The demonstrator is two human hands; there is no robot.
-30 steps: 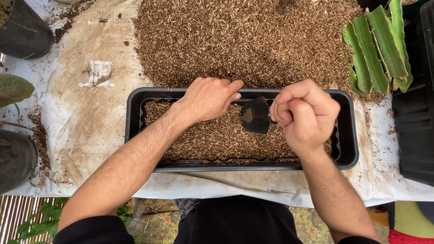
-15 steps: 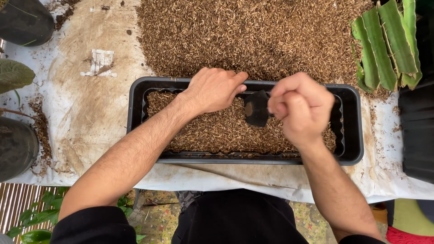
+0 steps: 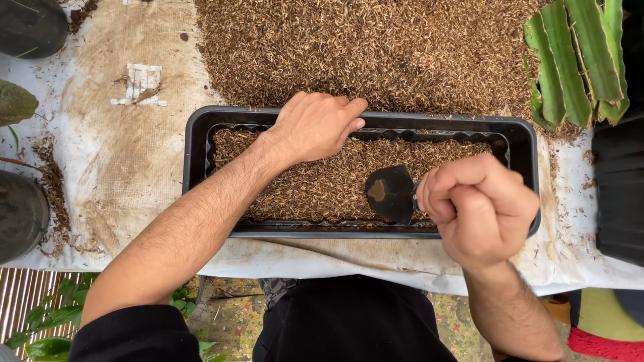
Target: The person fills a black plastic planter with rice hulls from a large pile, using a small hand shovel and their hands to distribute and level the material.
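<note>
A black rectangular planter tray (image 3: 194, 161) lies on the table, partly filled with brown husk-like mix (image 3: 315, 191). My left hand (image 3: 315, 126) rests over the tray's far rim with the fingers curled together and the fingertips on the rim. My right hand (image 3: 477, 208) is closed around the handle of a small black trowel (image 3: 390, 193). Its blade points left and hovers over the mix near the tray's near rim.
A big heap of the same brown mix (image 3: 376, 47) covers the sheet behind the tray. Green cactus cuttings (image 3: 580, 57) lie at the far right, beside a black container (image 3: 620, 194). Dark pots (image 3: 20, 208) stand at the left edge.
The trowel and my right hand have come down toward the tray's near rim. My left hand stays on the far rim. The camera has moved closer.
</note>
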